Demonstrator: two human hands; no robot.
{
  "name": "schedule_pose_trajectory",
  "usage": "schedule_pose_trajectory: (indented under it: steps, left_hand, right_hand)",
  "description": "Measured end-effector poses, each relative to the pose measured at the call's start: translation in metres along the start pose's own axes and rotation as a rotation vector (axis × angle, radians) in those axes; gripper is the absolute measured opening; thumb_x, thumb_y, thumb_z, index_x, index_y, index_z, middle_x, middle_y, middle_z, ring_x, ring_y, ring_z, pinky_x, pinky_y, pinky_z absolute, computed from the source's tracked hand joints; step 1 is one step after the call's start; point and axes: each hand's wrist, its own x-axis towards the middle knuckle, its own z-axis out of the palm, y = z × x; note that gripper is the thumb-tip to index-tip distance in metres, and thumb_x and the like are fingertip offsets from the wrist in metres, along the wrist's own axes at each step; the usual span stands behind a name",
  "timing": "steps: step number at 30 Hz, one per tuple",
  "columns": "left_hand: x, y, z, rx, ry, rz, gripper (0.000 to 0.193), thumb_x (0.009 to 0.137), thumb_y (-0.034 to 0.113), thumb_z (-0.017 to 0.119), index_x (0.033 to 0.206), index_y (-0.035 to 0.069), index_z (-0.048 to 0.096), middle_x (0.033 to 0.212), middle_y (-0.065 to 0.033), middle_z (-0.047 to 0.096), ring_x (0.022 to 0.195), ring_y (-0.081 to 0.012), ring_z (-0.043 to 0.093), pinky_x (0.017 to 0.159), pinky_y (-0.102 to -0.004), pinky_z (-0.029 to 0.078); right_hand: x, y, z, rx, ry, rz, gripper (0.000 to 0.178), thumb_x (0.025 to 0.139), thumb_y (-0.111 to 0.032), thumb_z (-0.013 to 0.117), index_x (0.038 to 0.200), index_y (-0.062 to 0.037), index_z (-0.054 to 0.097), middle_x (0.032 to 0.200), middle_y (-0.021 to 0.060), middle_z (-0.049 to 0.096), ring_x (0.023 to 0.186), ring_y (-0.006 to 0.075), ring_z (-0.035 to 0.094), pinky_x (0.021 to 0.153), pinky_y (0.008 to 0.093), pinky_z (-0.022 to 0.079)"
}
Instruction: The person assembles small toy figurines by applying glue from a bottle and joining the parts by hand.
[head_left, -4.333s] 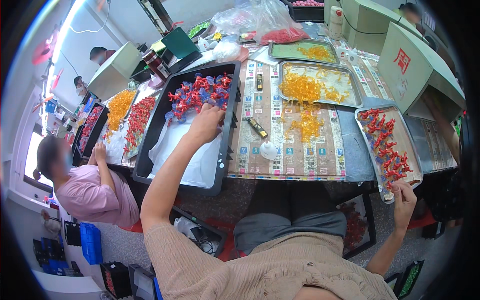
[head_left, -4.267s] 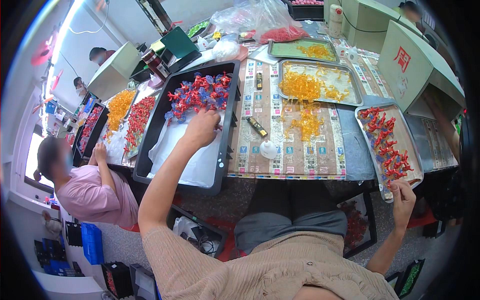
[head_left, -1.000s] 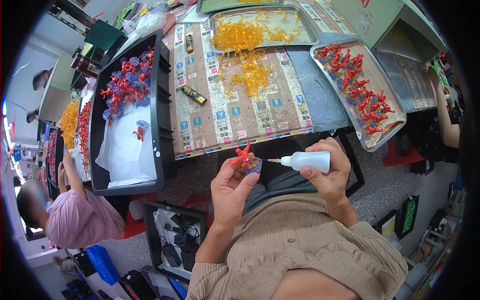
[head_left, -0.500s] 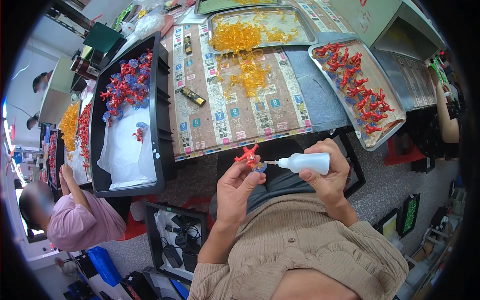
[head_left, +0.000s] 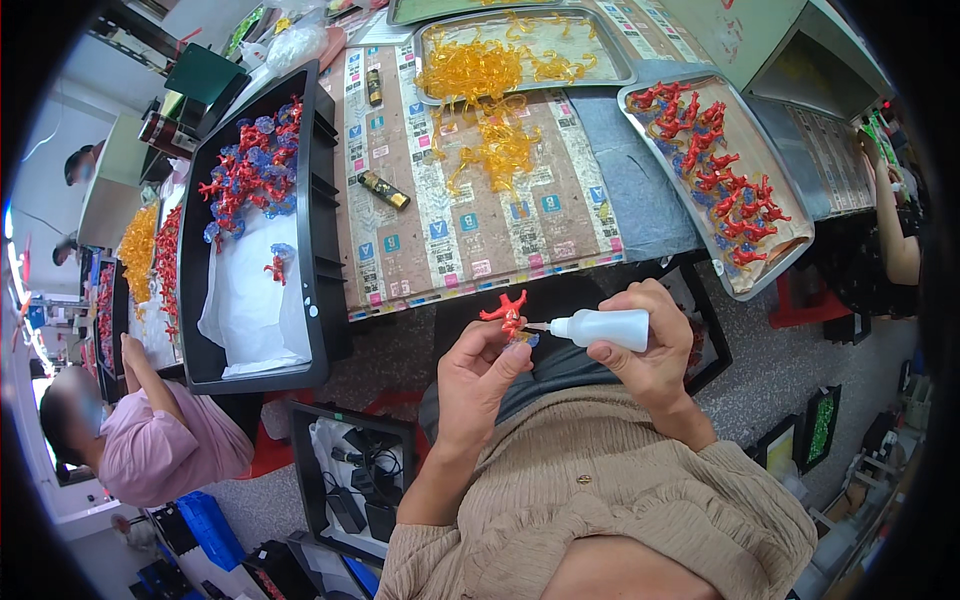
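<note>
Between the thumb and fingers of my left hand is a small red figurine with a clear blue base, held upright over my lap. My right hand is wrapped round a white squeeze bottle, lying sideways. Its thin nozzle tip points left and meets or nearly meets the figurine's lower part; I cannot tell whether they touch. My left fingers hide part of the blue base.
A black crate at left holds several red-and-blue figurines on white sheeting. Yellow translucent pieces lie in a metal tray and spill onto the table. Another metal tray at right carries more figurines. Co-workers sit at both sides.
The figurine has turned and tilted slightly in my left hand, shifting a little right. The bottle has moved slightly left, bringing its nozzle against or near the figurine's lower part.
</note>
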Motion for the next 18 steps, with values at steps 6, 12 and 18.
schedule_pose_trajectory:
  steps: [6, 12, 18]
  left_hand:
    - [0.0030, -0.0020, -0.0012, 0.147, 0.045, 0.095, 0.021, 0.083, 0.004, 0.070, 0.102, -0.002, 0.063, 0.092, -0.0017, 0.056, 0.078, -0.0086, 0.058, 0.068, -0.0219, 0.050]
    - [0.0048, 0.0051, 0.0015, 0.662, 0.154, 0.279, 0.025, 0.072, 0.004, 0.077, 0.092, -0.001, 0.064, 0.083, -0.0013, 0.049, 0.065, -0.0054, 0.047, 0.053, -0.0190, 0.039]
    - [0.0032, 0.0070, 0.0053, 0.935, 0.204, 0.468, 0.028, 0.065, 0.006, 0.079, 0.088, 0.001, 0.064, 0.077, -0.0015, 0.047, 0.059, -0.0070, 0.042, 0.049, -0.0208, 0.036]
  right_hand:
    - [-0.0011, -0.0036, -0.0015, -0.045, 0.009, -0.068, 0.039, 0.069, -0.019, 0.085, 0.097, -0.0015, 0.064, 0.085, 0.0081, 0.063, 0.072, 0.0177, 0.053, 0.063, 0.0284, 0.042]
    - [0.0000, -0.0023, 0.0005, -0.029, 0.007, -0.060, 0.038, 0.069, -0.017, 0.084, 0.097, -0.0016, 0.064, 0.085, 0.0087, 0.063, 0.071, 0.0178, 0.053, 0.062, 0.0283, 0.042]
    - [-0.0001, -0.0044, 0.0036, -0.085, -0.001, -0.084, 0.037, 0.069, -0.013, 0.084, 0.098, -0.0016, 0.064, 0.086, 0.0090, 0.063, 0.071, 0.0180, 0.053, 0.062, 0.0284, 0.042]
